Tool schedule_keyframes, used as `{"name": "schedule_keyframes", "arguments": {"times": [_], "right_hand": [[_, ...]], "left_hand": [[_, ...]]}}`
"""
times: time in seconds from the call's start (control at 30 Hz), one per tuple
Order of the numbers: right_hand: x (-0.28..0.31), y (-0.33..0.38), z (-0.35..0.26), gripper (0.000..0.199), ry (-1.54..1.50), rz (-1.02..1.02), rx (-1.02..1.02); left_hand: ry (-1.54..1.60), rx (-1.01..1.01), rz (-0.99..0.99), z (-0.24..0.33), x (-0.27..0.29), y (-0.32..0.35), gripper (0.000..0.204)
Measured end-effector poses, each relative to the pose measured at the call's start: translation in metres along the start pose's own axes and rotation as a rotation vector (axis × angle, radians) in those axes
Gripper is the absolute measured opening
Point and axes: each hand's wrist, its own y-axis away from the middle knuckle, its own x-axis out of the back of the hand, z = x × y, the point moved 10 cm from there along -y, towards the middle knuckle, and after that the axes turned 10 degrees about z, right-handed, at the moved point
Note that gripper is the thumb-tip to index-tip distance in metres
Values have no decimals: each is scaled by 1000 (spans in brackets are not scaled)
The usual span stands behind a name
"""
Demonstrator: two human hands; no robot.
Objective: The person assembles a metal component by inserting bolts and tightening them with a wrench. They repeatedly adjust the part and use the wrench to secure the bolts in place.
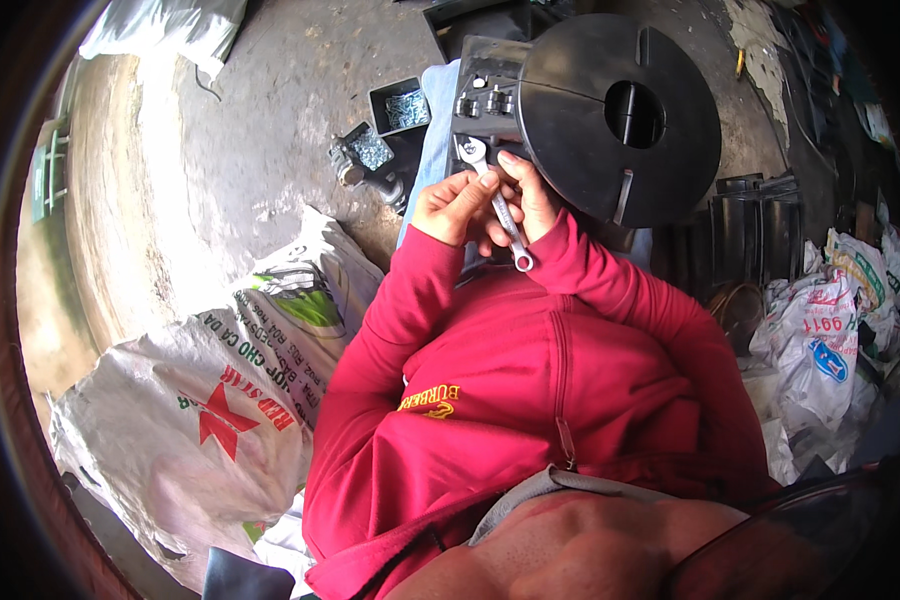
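A silver combination wrench [505,215] lies slantwise in front of my chest, its open jaw up and its ring end down. My left hand [452,208] pinches its shaft between thumb and fingers. Close beside it, my right hand [532,200] has its thumb raised near a black part's edge and its other fingers curled behind the wrench; what they grip is hidden. Just beyond both hands is a large round black disc [580,125] with a central hole and slots. Several dark bolt-like fittings [498,100] stand on the flat black plate [490,65] at its left.
Left of the plate are two black bins of small silver fasteners, a farther bin [407,108] and a nearer bin [372,148], beside a power tool [355,170]. Blue cloth [435,130] shows under the plate. A white sack [210,400] lies left; plastic bags [820,330] and stacked black parts [760,230] are right.
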Motion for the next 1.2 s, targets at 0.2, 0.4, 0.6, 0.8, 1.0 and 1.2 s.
{"name": "schedule_keyframes", "arguments": {"times": [0.2, 0.4, 0.6, 0.8, 1.0, 1.2], "right_hand": [[-2, -9, -10, 36, -37, 119, 78], [-3, -7, -11, 37, 30, 101, 93], [1, -1, -3, 36, 71, -94, 40], [-5, -3, -10, 33, 17, 32, 88], [-5, -11, -9, 39, -57, 89, 46], [0, -11, -9, 35, -47, 75, 91]], "left_hand": [[-313, -130, -57, 41, 46, -12, 22], [-364, -220, -48, 20, 46, -2, 24], [-123, -78, 13, -1, 9, 5, 25], [-65, -52, -33, 3, 6, -9, 29], [-333, -143, -95, 42, 39, -11, 22], [-302, -75, -14, 19, 39, 3, 24]]}}
